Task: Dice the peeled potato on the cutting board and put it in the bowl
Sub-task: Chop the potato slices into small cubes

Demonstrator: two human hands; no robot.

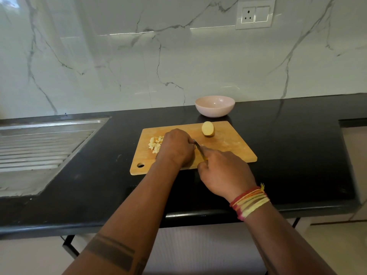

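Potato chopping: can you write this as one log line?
right hand: grips knife | left hand: on board | diced potato: piled | half potato: uncut | bowl: empty

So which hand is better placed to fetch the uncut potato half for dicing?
Probably the left hand. The right hand grips the knife, while the left lies curled on the cutting board; what it holds is hidden. The potato half sits just beyond it.

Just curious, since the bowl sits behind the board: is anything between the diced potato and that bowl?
Nothing visible blocks it. The diced pile lies at the cutting board's left; the uncut potato half sits nearer the bowl, off the direct line.
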